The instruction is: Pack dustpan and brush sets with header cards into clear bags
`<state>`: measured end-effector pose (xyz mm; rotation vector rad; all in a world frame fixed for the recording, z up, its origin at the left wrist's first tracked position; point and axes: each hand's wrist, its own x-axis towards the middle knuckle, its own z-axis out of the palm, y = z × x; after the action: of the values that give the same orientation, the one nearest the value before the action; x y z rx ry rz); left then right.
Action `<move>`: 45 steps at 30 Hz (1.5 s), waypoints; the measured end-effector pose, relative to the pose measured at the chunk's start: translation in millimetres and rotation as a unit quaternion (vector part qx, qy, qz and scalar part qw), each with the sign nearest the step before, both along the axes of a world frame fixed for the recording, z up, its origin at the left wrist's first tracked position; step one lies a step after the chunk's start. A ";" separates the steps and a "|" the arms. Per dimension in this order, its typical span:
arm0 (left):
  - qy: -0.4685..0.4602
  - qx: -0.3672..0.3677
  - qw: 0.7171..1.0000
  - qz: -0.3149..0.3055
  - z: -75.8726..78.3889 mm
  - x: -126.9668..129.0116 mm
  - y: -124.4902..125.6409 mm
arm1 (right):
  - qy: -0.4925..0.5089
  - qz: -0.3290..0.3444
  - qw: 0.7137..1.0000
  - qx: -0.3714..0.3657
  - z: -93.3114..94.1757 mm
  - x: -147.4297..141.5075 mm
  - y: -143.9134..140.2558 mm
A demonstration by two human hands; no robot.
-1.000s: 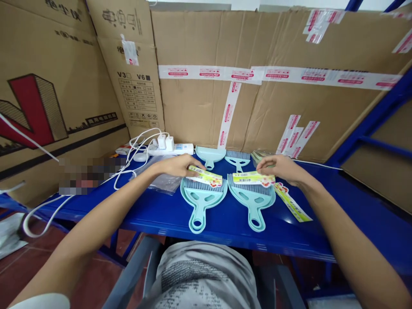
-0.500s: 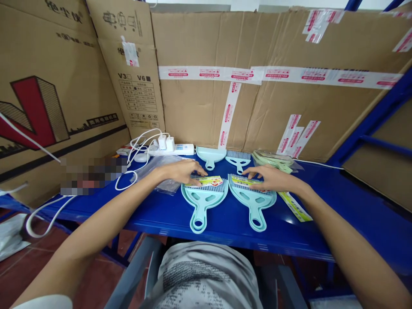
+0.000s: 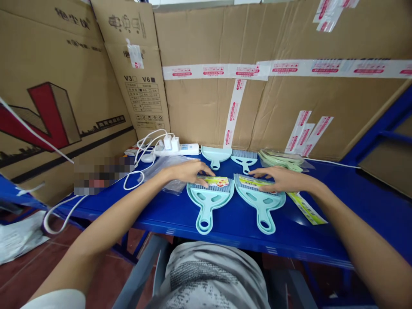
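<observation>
Two light-blue dustpan-and-brush sets lie side by side, handles toward me, each brush nested in its pan. At the upper left of the left dustpan and brush (image 3: 206, 201) is my left hand (image 3: 189, 172), its thumb and fingers apart near the left end of a yellow-green label strip (image 3: 217, 181) on the bristles. My right hand (image 3: 283, 178) reaches over the upper right of the right dustpan and brush (image 3: 262, 204). Its fingers are spread, the thumb by another label strip (image 3: 249, 182). Whether either hand presses on the sets cannot be made out.
Behind lie a separate dustpan (image 3: 215, 156), a brush (image 3: 244, 162) and bagged pale-green pieces (image 3: 283, 161). A loose label strip (image 3: 307, 209) rests at right. Left are a clear plastic bag (image 3: 174, 186) and a power strip (image 3: 186, 149) with cables. Cardboard (image 3: 209, 107) walls the blue table (image 3: 225, 223).
My view has turned slightly, so the scene sits a little further right. Both hands keep nearly the same place and pose over the two sets.
</observation>
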<state>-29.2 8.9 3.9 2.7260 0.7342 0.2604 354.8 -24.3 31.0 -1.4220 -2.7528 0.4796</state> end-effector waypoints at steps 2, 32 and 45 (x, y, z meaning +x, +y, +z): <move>-0.002 0.002 1.000 -0.009 -1.5 2.4 0.0 | 0.004 -0.008 1.000 -0.008 -1.6 0.0 1.6; -0.003 0.005 1.000 -0.023 0.4 0.9 -2.1 | 0.001 0.016 0.998 0.068 3.5 -7.7 -3.6; -0.006 0.025 1.000 0.006 -1.3 -1.5 -0.8 | 0.016 0.011 0.999 0.046 -5.6 -10.5 6.2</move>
<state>-30.7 8.1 2.6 2.7661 0.7503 0.3002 344.3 -18.1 25.4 -1.3529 -2.7299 0.3680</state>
